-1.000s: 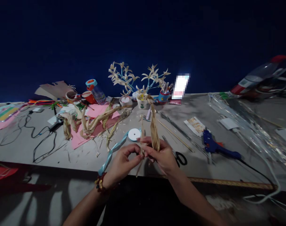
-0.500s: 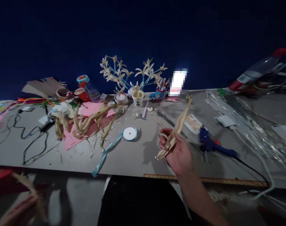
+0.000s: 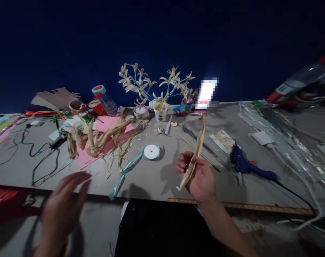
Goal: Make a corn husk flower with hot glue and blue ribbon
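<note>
My right hand (image 3: 200, 176) is closed around a long pale corn husk (image 3: 196, 153), which stands tilted with its upper end above the fingers. Over the table's front edge at the left, my left hand (image 3: 66, 203) is blurred, fingers and thumb apart, with nothing seen in it. Beyond that hand, a bunch of dried corn husks (image 3: 98, 141) lies on pink paper (image 3: 84, 162). Between the hands rests a white spool (image 3: 151, 151) with light blue ribbon (image 3: 125, 171) trailing to the front edge.
Flower branches (image 3: 135, 80) stand at the back by a white cup (image 3: 160, 113) and a pen holder (image 3: 187, 106). Thin wires (image 3: 213, 151) and a blue glue gun (image 3: 240, 162) lie to the right. A black cable (image 3: 34, 167) loops at the left. A lit phone (image 3: 206, 94) leans at the back.
My left hand has come up and right from below the table edge; the blurred husk strip it held is gone from it. My right hand still holds its husk, now more upright.
</note>
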The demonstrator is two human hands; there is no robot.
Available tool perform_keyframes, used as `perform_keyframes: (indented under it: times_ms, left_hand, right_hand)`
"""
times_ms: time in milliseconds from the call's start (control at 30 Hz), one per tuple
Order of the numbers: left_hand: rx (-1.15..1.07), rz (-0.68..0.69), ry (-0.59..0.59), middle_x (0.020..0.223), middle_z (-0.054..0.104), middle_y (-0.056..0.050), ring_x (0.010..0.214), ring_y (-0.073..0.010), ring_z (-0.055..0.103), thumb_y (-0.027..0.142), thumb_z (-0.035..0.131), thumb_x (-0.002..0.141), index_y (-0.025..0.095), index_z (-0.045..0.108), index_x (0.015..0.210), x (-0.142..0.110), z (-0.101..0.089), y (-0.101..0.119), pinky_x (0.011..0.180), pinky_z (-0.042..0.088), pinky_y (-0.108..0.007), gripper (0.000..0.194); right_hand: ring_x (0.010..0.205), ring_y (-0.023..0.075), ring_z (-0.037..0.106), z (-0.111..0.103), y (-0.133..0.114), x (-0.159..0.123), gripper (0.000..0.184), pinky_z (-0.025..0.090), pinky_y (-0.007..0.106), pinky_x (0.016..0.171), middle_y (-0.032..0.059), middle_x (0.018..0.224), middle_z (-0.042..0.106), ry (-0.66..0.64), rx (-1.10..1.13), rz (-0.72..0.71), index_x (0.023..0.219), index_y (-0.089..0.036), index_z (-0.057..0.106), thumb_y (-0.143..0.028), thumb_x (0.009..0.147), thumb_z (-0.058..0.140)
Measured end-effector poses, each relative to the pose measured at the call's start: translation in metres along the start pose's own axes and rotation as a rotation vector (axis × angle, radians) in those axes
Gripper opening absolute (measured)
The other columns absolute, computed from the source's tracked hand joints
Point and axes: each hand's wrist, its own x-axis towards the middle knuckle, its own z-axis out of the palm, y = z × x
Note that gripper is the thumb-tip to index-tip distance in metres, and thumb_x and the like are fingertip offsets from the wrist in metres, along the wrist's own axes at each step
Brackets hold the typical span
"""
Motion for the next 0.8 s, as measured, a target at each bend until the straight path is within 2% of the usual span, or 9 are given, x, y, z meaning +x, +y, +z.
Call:
perform_keyframes:
  times_ms: [133,200,267,367,500,600,667,733,800]
  left_hand:
    - [-0.204,0.162,-0.364,0.111,0.072,-0.009,0.104,-0.0272,0.064,0.017,0.081,0.072,0.028,0.077,0.1,-0.009,0.106,0.052,0.098,0.047,-0.039,0.03]
    - [-0.261,0.22,-0.501,0.116,0.07,-0.011,0.108,-0.028,0.063,0.02,0.078,0.077,0.028,0.072,0.112,-0.015,0.147,0.074,0.096,0.048,-0.04,0.037]
    - [-0.284,0.244,-0.568,0.109,0.071,-0.011,0.102,-0.0279,0.064,0.023,0.075,0.08,0.026,0.071,0.112,-0.02,0.172,0.088,0.09,0.049,-0.039,0.032]
    - [-0.26,0.249,-0.593,0.089,0.07,-0.009,0.085,-0.0255,0.064,0.026,0.07,0.085,0.022,0.07,0.097,-0.022,0.189,0.097,0.077,0.049,-0.037,0.012]
    - [-0.214,0.257,-0.587,0.079,0.066,-0.007,0.077,-0.0217,0.06,0.022,0.059,0.092,0.019,0.065,0.083,-0.024,0.19,0.099,0.071,0.046,-0.033,0.011]
    - [-0.254,0.254,-0.581,0.078,0.063,-0.005,0.077,-0.0194,0.058,0.017,0.054,0.093,0.019,0.062,0.082,-0.019,0.173,0.101,0.072,0.045,-0.031,0.013]
    - [-0.309,0.196,-0.551,0.079,0.061,-0.004,0.077,-0.0179,0.058,0.018,0.056,0.092,0.019,0.061,0.083,-0.01,0.148,0.101,0.073,0.045,-0.03,0.011]
    - [-0.382,0.085,-0.487,0.079,0.061,-0.003,0.075,-0.0166,0.057,0.02,0.057,0.093,0.019,0.061,0.081,0.002,0.111,0.097,0.069,0.045,-0.028,0.012]
    - [-0.429,-0.009,-0.288,0.078,0.06,-0.003,0.076,-0.0173,0.056,0.022,0.057,0.092,0.02,0.062,0.078,0.012,0.063,0.087,0.07,0.047,-0.028,0.015]
  right_hand:
    - [0.057,0.0124,0.047,0.008,0.003,-0.008,0.016,0.043,0.025,0.052,0.0015,0.069,0.055,-0.062,0.069,-0.01,0.077,-0.02,0.071,-0.032,0.075,0.061]
    - [0.057,0.0125,0.045,0.01,0.002,-0.012,0.017,0.042,0.025,0.051,0.0009,0.069,0.052,-0.089,0.062,-0.027,0.077,-0.021,0.07,-0.034,0.077,0.06]
    - [0.057,0.013,0.045,0.012,0.001,-0.016,0.018,0.041,0.025,0.05,0.0006,0.069,0.051,-0.101,0.04,-0.031,0.077,-0.022,0.069,-0.036,0.079,0.058]
    - [0.056,0.0128,0.044,0.015,0.001,-0.02,0.016,0.04,0.025,0.05,0.0002,0.068,0.05,-0.089,0.048,-0.065,0.076,-0.022,0.068,-0.036,0.079,0.059]
    - [0.058,0.0125,0.046,0.018,0.002,-0.021,0.014,0.042,0.025,0.054,0.0002,0.068,0.052,-0.081,0.095,-0.124,0.074,-0.022,0.069,-0.032,0.076,0.06]
    - [0.064,0.0147,0.051,0.013,0.001,-0.018,0.019,0.047,0.028,0.061,0.0017,0.068,0.056,-0.103,0.06,-0.125,0.075,-0.02,0.072,-0.034,0.076,0.059]
    - [0.071,0.0171,0.056,0.004,-0.002,-0.015,0.021,0.049,0.031,0.069,0.0035,0.07,0.061,-0.075,-0.017,-0.133,0.076,-0.019,0.074,-0.035,0.075,0.06]
    - [0.077,0.0191,0.059,-0.006,-0.007,-0.011,0.022,0.05,0.032,0.075,0.0057,0.074,0.066,0.01,-0.14,-0.161,0.076,-0.017,0.076,-0.034,0.072,0.062]
    - [0.079,0.0195,0.061,-0.017,-0.012,-0.009,0.021,0.05,0.031,0.076,0.0065,0.08,0.069,0.108,-0.25,-0.214,0.076,-0.017,0.077,-0.033,0.069,0.066]
